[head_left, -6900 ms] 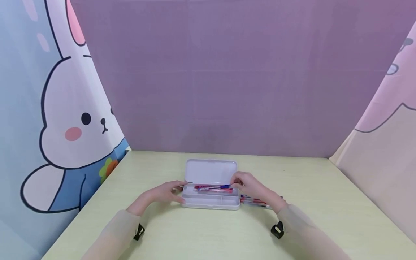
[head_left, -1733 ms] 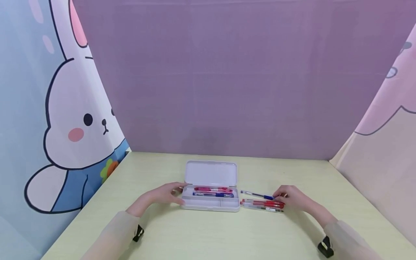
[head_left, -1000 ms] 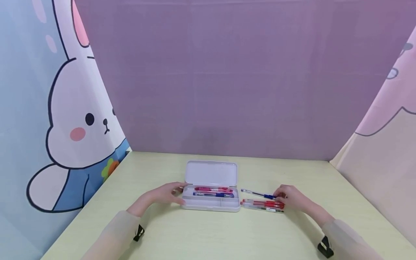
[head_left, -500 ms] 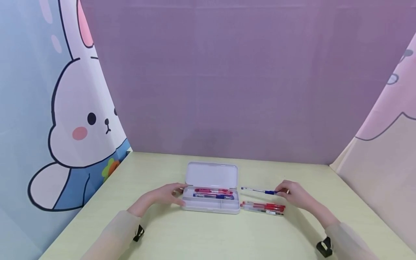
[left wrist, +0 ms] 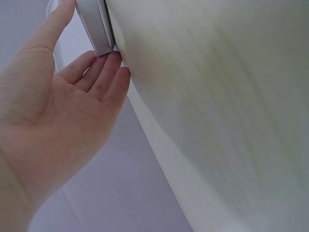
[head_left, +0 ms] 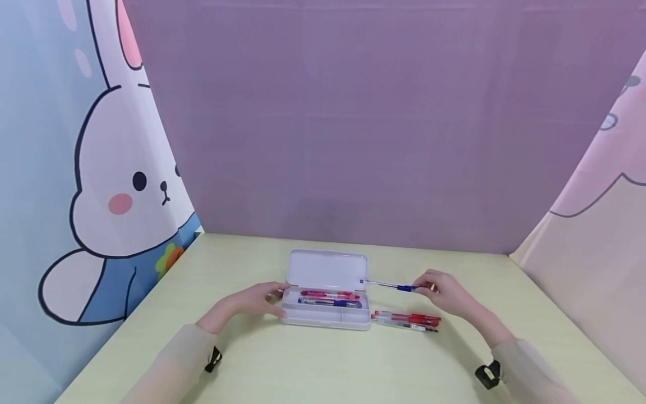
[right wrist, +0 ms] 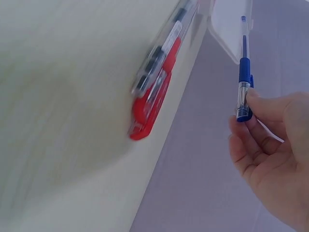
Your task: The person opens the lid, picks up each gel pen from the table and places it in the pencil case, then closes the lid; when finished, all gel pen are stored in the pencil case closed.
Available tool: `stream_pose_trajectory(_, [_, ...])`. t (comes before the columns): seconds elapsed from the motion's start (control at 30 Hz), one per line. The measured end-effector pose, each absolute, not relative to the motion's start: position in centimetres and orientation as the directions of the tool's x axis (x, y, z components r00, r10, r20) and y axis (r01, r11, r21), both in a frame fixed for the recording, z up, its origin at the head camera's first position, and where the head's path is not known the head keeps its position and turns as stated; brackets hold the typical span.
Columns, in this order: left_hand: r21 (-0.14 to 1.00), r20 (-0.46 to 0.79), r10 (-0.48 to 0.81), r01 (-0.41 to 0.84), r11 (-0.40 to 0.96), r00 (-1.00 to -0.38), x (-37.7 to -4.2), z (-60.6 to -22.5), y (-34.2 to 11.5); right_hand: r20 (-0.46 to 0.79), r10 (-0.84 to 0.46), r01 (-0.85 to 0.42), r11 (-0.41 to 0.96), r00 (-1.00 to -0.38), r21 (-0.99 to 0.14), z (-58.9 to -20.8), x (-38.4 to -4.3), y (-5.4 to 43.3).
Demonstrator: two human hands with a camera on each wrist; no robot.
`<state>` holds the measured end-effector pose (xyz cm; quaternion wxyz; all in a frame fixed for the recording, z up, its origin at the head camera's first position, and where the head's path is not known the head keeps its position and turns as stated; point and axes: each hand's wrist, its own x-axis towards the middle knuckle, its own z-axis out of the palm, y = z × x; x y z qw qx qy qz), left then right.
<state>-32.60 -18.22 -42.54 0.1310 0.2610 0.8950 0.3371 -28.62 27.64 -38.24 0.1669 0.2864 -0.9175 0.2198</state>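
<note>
A white pencil case point(head_left: 325, 325) lies with its lid point(head_left: 328, 269) folded back. Its rear compartment holds red-pink pens point(head_left: 328, 294) and a blue pen point(head_left: 329, 303). My left hand point(head_left: 256, 300) holds the case's left end, thumb at the front corner and fingers at the back; in the left wrist view the fingertips point(left wrist: 115, 58) touch its corner. Raised above the table, a second blue pen point(right wrist: 245, 70) with a clear barrel is pinched at its capped end between thumb and fingers of my right hand point(head_left: 445, 290). Its far tip overlaps the lid's right edge in the head view.
Right of the case, several red pens point(head_left: 415, 318) and a clear pen with black parts point(head_left: 421, 327) lie in a bunch on the pale table point(head_left: 323, 365). A purple cloth wall point(head_left: 323, 123) stands behind, with printed curtains at both sides.
My right hand earlier put one blue pen in the case, then gripped another on the table. It has lifted that pen and moved left. My left hand stays at the case.
</note>
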Motion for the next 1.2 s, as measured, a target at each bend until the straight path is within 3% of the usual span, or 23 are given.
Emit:
stream_pose_trajectory(0.17, [0.674, -0.053, 0.567, 0.39, 0.628, -0.822, -32.8, -42.8, -18.5, 0.446, -0.457, -0.612, 0.727, -0.769, -0.311, -38.4, -29.0, 26.4])
stream_pose_trajectory(0.63, [0.657, -0.044, 0.584, 0.417, 0.628, -0.81, -32.7, -42.5, -18.5, 0.371, -0.453, -0.575, 0.733, -0.811, -0.364, -38.1, -29.8, 22.8])
stream_pose_trajectory(1.2, [0.661, -0.074, 0.581, 0.396, 0.638, -0.811, -32.2, -42.0, -18.4, 0.351, -0.557, -0.658, 0.638, -0.753, -0.401, -38.7, -30.4, 18.1])
